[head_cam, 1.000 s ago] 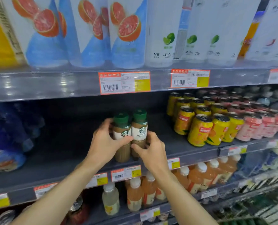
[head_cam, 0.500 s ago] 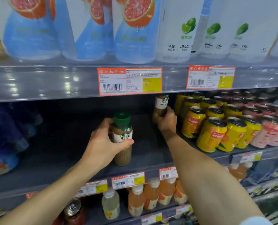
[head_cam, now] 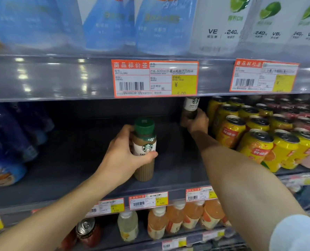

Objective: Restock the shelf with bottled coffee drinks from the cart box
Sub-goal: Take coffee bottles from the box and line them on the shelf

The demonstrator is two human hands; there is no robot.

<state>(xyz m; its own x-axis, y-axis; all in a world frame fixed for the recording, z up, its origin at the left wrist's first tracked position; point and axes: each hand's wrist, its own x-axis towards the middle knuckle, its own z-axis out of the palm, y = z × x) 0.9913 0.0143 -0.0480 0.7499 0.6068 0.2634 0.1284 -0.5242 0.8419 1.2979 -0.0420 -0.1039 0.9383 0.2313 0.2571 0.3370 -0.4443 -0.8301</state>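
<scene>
My left hand (head_cam: 122, 157) grips a coffee bottle (head_cam: 144, 142) with a green cap and a white logo label, held upright near the front of the dark middle shelf (head_cam: 74, 174). My right hand (head_cam: 195, 123) reaches deep to the shelf's back and holds a second coffee bottle (head_cam: 190, 106) by its lower body. That bottle's cap is hidden behind the shelf rail above. The cart box is out of view.
Yellow and pink cans (head_cam: 259, 142) stand packed right of my right arm. Blue packs (head_cam: 7, 142) fill the shelf's left end. Large blue and white bottles (head_cam: 168, 24) sit on the shelf above, orange juice bottles (head_cam: 192, 216) below. Price tags (head_cam: 155, 78) line the rails.
My right hand has carried its bottle from beside the left one to the back of the shelf, next to the cans. The left hand and its bottle have stayed near the front.
</scene>
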